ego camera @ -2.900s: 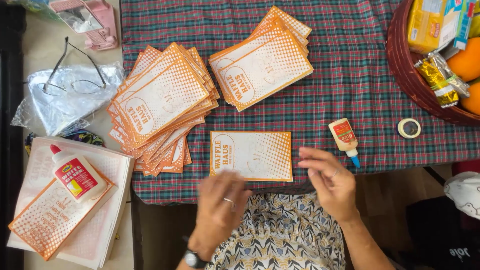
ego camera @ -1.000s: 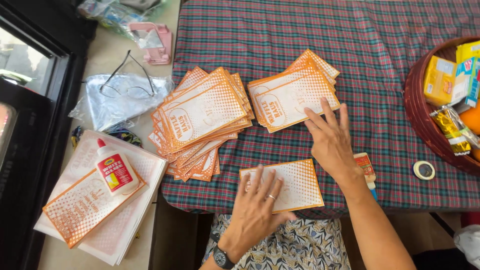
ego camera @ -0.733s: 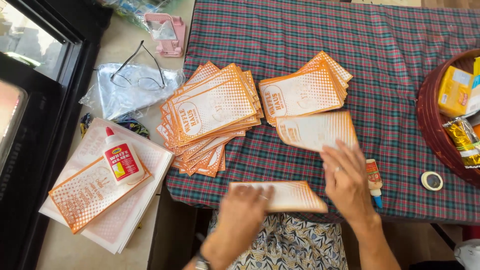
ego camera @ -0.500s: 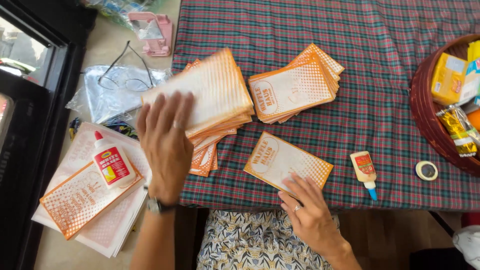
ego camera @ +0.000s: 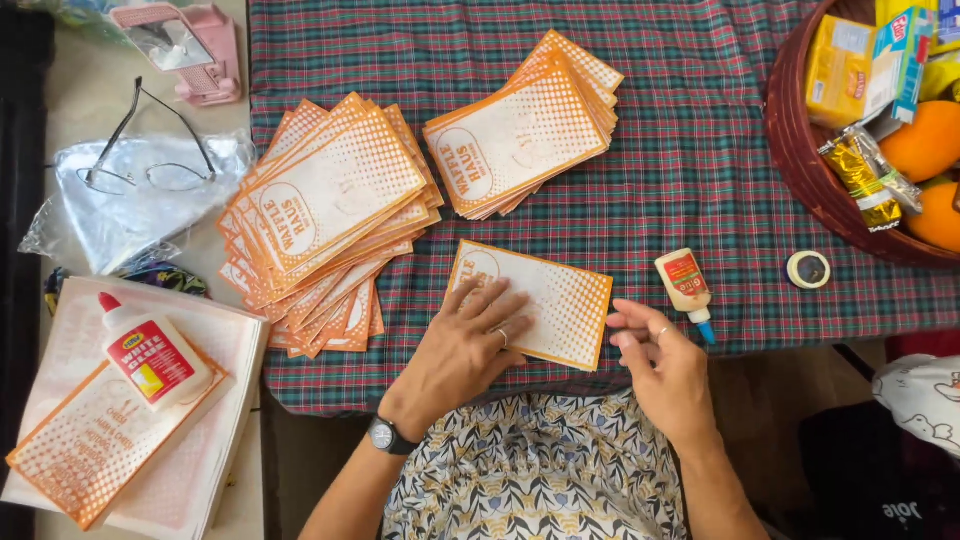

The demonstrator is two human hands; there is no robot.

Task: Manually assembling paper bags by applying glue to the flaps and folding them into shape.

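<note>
I press my left hand (ego camera: 470,345) flat and open on the orange-and-white paper bag (ego camera: 545,303) at the near edge of the tabletop (ego camera: 700,170), my right hand (ego camera: 665,365) loosely open beside it, so reaching the small glue bottle (ego camera: 685,285) just right looks next.

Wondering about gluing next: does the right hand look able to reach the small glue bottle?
Probably yes: the right hand lies just beside the small glue bottle, with only bare tablecloth between them.
</note>
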